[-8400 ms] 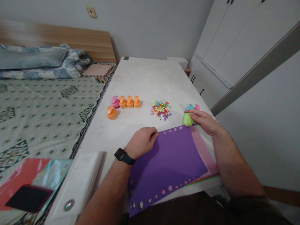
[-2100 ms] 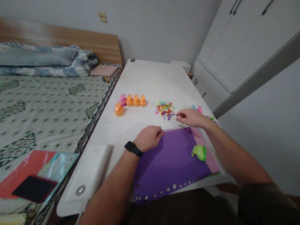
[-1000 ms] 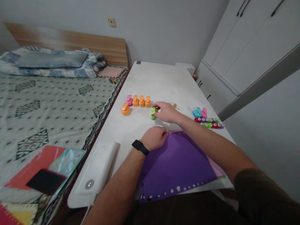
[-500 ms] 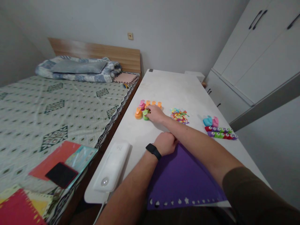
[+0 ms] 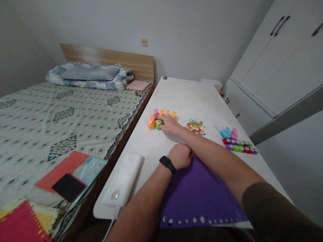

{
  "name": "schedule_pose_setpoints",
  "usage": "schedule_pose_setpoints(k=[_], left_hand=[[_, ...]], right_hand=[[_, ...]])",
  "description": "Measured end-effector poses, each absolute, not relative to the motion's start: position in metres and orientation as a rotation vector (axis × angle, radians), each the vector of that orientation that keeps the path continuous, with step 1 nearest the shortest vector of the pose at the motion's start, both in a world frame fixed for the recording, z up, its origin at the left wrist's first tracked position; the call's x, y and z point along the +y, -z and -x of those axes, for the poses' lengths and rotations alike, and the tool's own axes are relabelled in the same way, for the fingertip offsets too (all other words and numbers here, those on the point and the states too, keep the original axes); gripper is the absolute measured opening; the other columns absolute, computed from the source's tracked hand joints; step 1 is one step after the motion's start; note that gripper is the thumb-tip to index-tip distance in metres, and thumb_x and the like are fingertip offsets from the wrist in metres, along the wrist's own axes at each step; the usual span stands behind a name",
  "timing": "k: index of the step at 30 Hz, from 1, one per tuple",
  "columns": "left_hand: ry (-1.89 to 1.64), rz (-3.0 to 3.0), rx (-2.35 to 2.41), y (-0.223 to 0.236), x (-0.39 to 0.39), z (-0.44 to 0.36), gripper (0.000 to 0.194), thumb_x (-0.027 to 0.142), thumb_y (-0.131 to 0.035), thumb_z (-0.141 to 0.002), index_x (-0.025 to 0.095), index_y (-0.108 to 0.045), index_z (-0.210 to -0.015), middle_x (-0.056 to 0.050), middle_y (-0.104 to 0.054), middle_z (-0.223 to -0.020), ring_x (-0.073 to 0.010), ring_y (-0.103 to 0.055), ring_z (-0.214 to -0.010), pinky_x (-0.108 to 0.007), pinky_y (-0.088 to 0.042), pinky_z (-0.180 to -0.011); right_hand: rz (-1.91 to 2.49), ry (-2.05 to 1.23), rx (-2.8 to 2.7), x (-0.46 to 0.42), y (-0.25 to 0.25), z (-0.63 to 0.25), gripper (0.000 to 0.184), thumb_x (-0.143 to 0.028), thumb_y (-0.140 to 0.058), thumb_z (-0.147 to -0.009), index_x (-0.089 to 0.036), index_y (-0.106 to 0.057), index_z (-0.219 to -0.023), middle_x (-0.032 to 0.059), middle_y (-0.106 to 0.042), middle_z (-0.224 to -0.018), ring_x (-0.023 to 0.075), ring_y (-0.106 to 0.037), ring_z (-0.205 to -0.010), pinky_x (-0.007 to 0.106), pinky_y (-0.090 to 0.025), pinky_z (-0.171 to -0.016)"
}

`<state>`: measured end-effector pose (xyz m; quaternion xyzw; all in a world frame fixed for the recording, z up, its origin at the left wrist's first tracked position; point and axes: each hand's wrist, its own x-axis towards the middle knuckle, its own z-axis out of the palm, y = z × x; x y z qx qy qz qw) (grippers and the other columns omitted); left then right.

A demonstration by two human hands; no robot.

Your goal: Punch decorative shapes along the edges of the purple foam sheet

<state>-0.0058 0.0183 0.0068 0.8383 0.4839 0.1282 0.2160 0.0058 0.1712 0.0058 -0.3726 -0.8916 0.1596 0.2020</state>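
Observation:
A purple sheet [image 5: 202, 198] with shapes punched along its near edge lies on the white table [image 5: 181, 97]. My left hand [image 5: 180, 156], with a black watch [image 5: 167, 164] on its wrist, is closed on the sheet's far edge. Crossing over it, my right hand [image 5: 169, 123] reaches to a cluster of small craft punches and has its fingers closed around a green craft punch [image 5: 158, 124]. Beside that one stand an orange punch [image 5: 151, 123] and a pink punch [image 5: 155, 113]. Several more orange punches [image 5: 168, 113] are partly hidden behind my right hand.
Colourful paper cutouts [image 5: 195, 126] lie right of my hand. Farther right are a blue punch [image 5: 225, 132], a pink one [image 5: 234, 133] and rows of eyed punches [image 5: 241, 146]. A white corded device [image 5: 123, 179] sits front left; a bed [image 5: 88, 114] with a phone [image 5: 68, 187] adjoins.
The whole view has shifted slightly, so things sit a little lower and to the right. Both hands keep nearly the same places on the sheet and the green punch.

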Motion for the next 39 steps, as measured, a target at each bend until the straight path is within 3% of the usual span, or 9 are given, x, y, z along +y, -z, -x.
schedule_pose_setpoints(k=[4,8,12,14,18,23,28,39], left_hand=[[-0.317,-2.358,1.361,-0.006,0.019,0.006,0.035,0.035,-0.045,-0.099,0.018,-0.076,-0.099,-0.015,-0.077,-0.101,-0.0276,-0.073,-0.098,-0.039,-0.056,-0.09],[-0.302,-2.402,1.391,-0.005,0.019,0.005,0.033,0.033,-0.046,-0.098,0.017,-0.073,-0.093,-0.015,-0.077,-0.095,-0.0272,-0.074,-0.09,-0.038,-0.057,-0.084],[-0.295,-2.417,1.4,-0.004,0.019,0.005,0.029,0.031,-0.048,-0.096,0.017,-0.072,-0.091,-0.015,-0.077,-0.093,-0.027,-0.073,-0.088,-0.037,-0.057,-0.082],[-0.293,-2.413,1.394,-0.005,0.019,0.005,0.029,0.031,-0.048,-0.096,0.016,-0.073,-0.092,-0.015,-0.077,-0.094,-0.0275,-0.073,-0.089,-0.038,-0.057,-0.083],[-0.311,-2.392,1.37,-0.006,0.018,0.006,0.033,0.034,-0.046,-0.098,0.017,-0.075,-0.103,-0.015,-0.077,-0.101,-0.0277,-0.073,-0.095,-0.039,-0.057,-0.088],[-0.343,-2.382,1.338,-0.006,0.019,0.006,0.035,0.035,-0.046,-0.099,0.018,-0.076,-0.108,-0.015,-0.077,-0.107,-0.0283,-0.072,-0.1,-0.041,-0.056,-0.092],[-0.331,-2.346,1.37,-0.009,0.018,0.005,0.034,0.034,-0.048,-0.098,0.018,-0.076,-0.108,-0.016,-0.077,-0.106,-0.0281,-0.072,-0.1,-0.04,-0.056,-0.093],[-0.366,-2.357,1.351,-0.007,0.018,0.006,0.035,0.033,-0.047,-0.098,0.018,-0.075,-0.111,-0.016,-0.077,-0.107,-0.0284,-0.072,-0.102,-0.04,-0.056,-0.094]], right_hand=[[1.111,-0.38,-2.547,0.168,-0.017,-0.01,0.034,-0.015,-0.057,-0.087,-0.022,-0.071,-0.117,0.0096,-0.069,-0.115,0.0227,-0.061,-0.11,0.032,-0.046,-0.097],[1.218,-0.27,-2.574,0.167,-0.025,-0.014,0.023,-0.033,-0.065,-0.086,-0.017,-0.073,-0.102,0.0122,-0.071,-0.106,0.0237,-0.064,-0.099,0.031,-0.047,-0.086],[1.314,-0.261,-2.62,0.165,-0.026,-0.016,0.048,-0.06,-0.057,-0.09,-0.016,-0.074,-0.077,0.0132,-0.072,-0.082,0.024,-0.066,-0.08,0.032,-0.044,-0.071],[1.349,-0.265,-2.633,0.164,-0.025,-0.015,0.055,-0.064,-0.055,-0.09,-0.016,-0.074,-0.074,0.0142,-0.072,-0.078,0.0248,-0.066,-0.077,0.032,-0.043,-0.068],[1.418,-0.337,-2.615,0.163,-0.021,-0.006,0.05,-0.059,-0.057,-0.09,-0.015,-0.076,-0.077,0.0147,-0.073,-0.076,0.0253,-0.067,-0.078,0.031,-0.043,-0.067],[1.403,-0.549,-2.579,0.164,-0.017,0.002,0.06,-0.059,-0.042,-0.099,-0.016,-0.075,-0.073,0.0125,-0.071,-0.071,0.0223,-0.066,-0.075,0.029,-0.043,-0.065],[1.39,-0.549,-2.568,0.167,-0.015,0.002,0.047,-0.055,-0.056,-0.094,-0.018,-0.075,-0.072,0.0089,-0.071,-0.072,0.0205,-0.065,-0.073,0.028,-0.041,-0.063],[1.316,-0.622,-2.5,0.168,-0.009,0.003,0.043,-0.047,-0.055,-0.096,-0.017,-0.072,-0.072,0.0035,-0.068,-0.071,0.0134,-0.054,-0.063,0.027,-0.032,-0.057]])
